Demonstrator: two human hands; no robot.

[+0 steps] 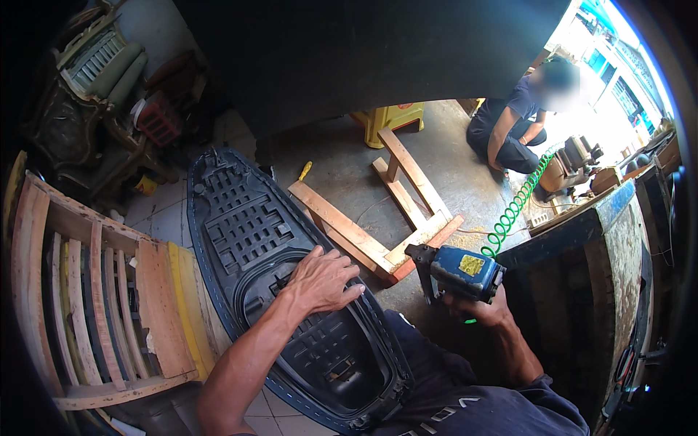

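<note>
A black motorcycle seat (251, 225) lies upside down and slantwise in front of me, its ribbed plastic base facing up. A line of staples runs along its rim. My left hand (323, 281) grips the seat at its right edge, fingers bent over the rim about halfway along. To the right of the seat, my right hand (483, 307) is closed round the handle of a blue pneumatic staple gun (456, 272). The gun is held up in the air, its black nose pointing left and apart from the seat. A coiled green air hose (518, 211) trails behind it.
A wooden frame (396, 251) rests on the floor beyond the seat, near a yellow-handled tool (305, 171) and a yellow stool (392, 123). Another person (509, 123) squats by a compressor (571, 171). A slatted wooden frame (94, 291) stands left; a worn bench (618, 225) stands right.
</note>
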